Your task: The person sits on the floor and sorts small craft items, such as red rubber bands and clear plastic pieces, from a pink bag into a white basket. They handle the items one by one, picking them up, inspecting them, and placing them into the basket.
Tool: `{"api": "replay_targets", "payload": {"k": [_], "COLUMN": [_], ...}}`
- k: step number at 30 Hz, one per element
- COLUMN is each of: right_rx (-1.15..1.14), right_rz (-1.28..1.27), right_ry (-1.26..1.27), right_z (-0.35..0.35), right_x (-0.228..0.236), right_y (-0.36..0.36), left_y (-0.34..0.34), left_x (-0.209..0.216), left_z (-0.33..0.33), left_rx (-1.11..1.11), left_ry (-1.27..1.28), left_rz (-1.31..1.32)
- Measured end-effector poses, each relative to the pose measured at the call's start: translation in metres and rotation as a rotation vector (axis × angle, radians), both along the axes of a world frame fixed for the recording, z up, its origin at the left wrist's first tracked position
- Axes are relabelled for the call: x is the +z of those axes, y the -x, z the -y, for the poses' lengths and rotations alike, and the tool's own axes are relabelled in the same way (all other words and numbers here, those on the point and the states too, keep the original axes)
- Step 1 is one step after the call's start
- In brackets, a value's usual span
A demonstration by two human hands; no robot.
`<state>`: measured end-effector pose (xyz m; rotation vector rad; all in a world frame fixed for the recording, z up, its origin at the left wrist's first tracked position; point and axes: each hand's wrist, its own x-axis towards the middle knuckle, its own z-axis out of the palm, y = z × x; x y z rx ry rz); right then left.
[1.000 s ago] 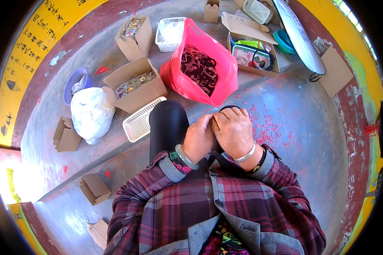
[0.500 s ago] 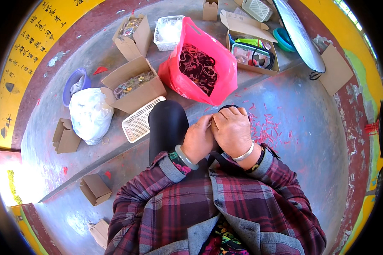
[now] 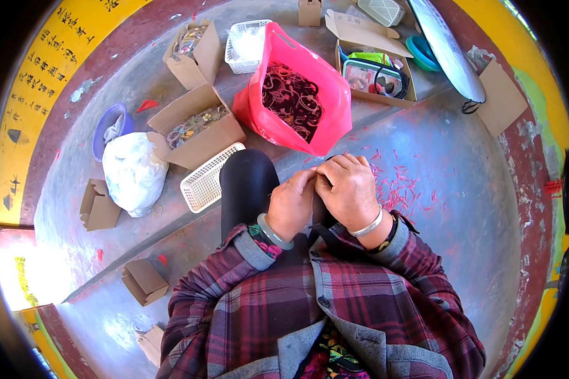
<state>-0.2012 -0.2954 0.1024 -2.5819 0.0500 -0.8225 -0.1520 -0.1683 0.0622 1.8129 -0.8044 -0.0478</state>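
My left hand (image 3: 291, 205) and my right hand (image 3: 348, 192) meet above my lap, the fingertips of both pinched close together. Whatever lies between them is hidden by the fingers or too small to name. A bangle circles each wrist. Just beyond my hands stands a large pink plastic bag (image 3: 250, 107), its mouth wide, holding many dark, reddish loops (image 3: 291, 101). To the left of my knee lies a white plastic basket (image 3: 199, 186) with a perforated bottom.
Cardboard boxes (image 3: 224, 136) with small tangled items stand at left. Nearby are a stuffed white plastic bag (image 3: 133, 174) and a purple basin (image 3: 101, 142). Small red pieces (image 3: 398, 189) litter the floor at right. Farther back, an open carton (image 3: 385, 98) stands beside a round board (image 3: 446, 54).
My hands have shifted slightly, and a narrow gap now shows between them below the fingertips. The right hand has turned a little. The surroundings look the same.
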Motion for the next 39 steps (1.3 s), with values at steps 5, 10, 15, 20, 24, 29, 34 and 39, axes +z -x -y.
{"api": "replay_targets", "payload": {"k": [5, 10, 15, 20, 24, 29, 34, 39], "right_rx": [0.016, 0.042, 0.076, 0.009, -0.176, -0.468, -0.786, -0.810], "right_rz": [-0.024, -0.174, -0.236, -0.086, -0.004, -0.042, -0.426, -0.773], "right_ry": [-0.183, -0.649, -1.217, -1.430, -1.390, -0.949, -0.326, -0.249], "right_z": [0.006, 0.022, 0.043, 0.074, 0.106, 0.180, 0.217, 0.226], "right_x": [-0.001, -0.011, -0.025, -0.056, -0.084, -0.172, -0.231, -0.244], "right_y": [0.000, 0.001, 0.004, 0.018, 0.038, 0.088, 0.145, 0.171], "left_y": [-0.004, -0.006, -0.011, -0.013, -0.016, -0.015, -0.012, -0.011], "left_x": [0.009, 0.001, -0.006, 0.000, -0.003, -0.002, 0.002, 0.003], "left_z": [0.000, 0.002, 0.002, 0.000, -0.003, -0.004, -0.003, -0.002], "left_rx": [-0.065, -0.155, -0.218, -0.211, -0.195, -0.203, -0.213, -0.219], "left_ry": [0.002, 0.295, 0.468, 0.543, 0.573, 0.543, 0.501, 0.464], "left_rz": [-0.332, -0.734, -0.992, -1.120, -1.166, -1.173, -1.156, -1.136]}}
